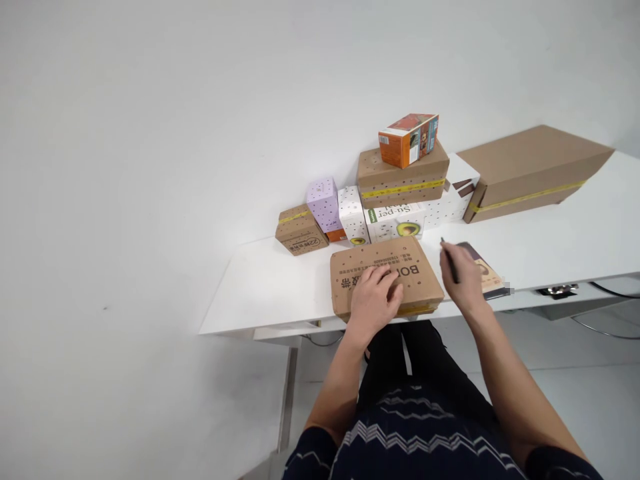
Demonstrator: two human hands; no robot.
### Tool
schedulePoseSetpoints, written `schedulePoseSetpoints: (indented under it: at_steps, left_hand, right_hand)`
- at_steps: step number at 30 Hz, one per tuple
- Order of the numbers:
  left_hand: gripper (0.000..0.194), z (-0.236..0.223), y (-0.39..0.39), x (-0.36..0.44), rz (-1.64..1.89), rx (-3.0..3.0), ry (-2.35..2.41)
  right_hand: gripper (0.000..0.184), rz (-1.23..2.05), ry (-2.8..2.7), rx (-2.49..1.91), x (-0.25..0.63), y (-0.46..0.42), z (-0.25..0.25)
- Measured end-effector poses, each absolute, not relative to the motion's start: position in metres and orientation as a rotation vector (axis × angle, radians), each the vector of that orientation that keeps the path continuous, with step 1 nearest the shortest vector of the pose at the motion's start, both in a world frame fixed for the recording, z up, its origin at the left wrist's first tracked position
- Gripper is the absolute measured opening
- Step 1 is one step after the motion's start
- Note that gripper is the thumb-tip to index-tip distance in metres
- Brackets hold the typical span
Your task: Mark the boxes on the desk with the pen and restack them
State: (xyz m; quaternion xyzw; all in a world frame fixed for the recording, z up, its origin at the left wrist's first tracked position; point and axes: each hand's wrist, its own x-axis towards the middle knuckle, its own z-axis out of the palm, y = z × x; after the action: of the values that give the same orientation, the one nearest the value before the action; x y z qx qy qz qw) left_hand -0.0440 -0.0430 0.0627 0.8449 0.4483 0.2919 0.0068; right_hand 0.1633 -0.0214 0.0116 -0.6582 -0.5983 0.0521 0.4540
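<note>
A brown cardboard box (423, 270) with dark printed lettering lies at the table's front edge. On its top rests my left hand (374, 299), fingers spread and slightly bent, steadying nothing between them. My right hand (463, 275) is closed round a black pen (452, 265), held just to the right of the box with the tip pointing away from me. Partly behind that hand lies a notebook (487, 270) with a dark and tan cover, near the front edge.
Along the wall stand a small carton (300, 230), a lilac box (323, 203), white avocado-print boxes (383, 225) and a taped carton (403, 190) bearing an orange box (409, 140). A long cardboard box (535, 170) is at the right. Cables hang below the white table (260, 287).
</note>
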Motion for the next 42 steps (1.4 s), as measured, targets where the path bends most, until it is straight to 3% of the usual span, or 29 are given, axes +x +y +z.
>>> schedulePoseSetpoints:
  at_steps: [4,9,16,19,27,32,36,42]
  left_hand:
    - [0.025,0.063,-0.043,-0.043,0.926,2.632,1.416]
    - [0.025,0.063,-0.044,-0.044,0.911,2.627,1.412]
    - [0.026,0.063,-0.043,-0.044,0.896,2.631,1.421]
    - [0.026,0.062,-0.043,-0.043,0.899,2.623,1.432]
    - [0.024,0.063,-0.043,-0.043,0.912,2.619,1.429]
    - [0.024,0.063,-0.043,-0.043,0.908,2.615,1.422]
    - [0.024,0.063,-0.043,-0.043,0.901,2.612,1.436]
    - [0.024,0.065,-0.044,-0.042,0.876,2.622,1.434]
  right_hand:
    - [0.043,0.082,-1.992,-1.935,0.168,-0.022,-0.02]
    - [0.051,0.085,-2.102,-2.0,0.162,-0.021,-0.029]
    - [0.059,-0.143,-1.565,-2.253,0.192,-0.033,-0.031]
    - [0.07,-0.058,-1.423,-2.378,0.209,-0.036,-0.035]
    - [0.065,0.13,-1.33,-2.316,0.218,-0.03,-0.035]
    - [0.07,0.647,-0.894,-1.879,0.214,-0.043,-0.015]
    - [0.051,1.177,-0.571,-1.201,0.195,-0.062,0.035]
    - [0.06,1.599,-0.565,-0.793,0.143,-0.08,0.092]
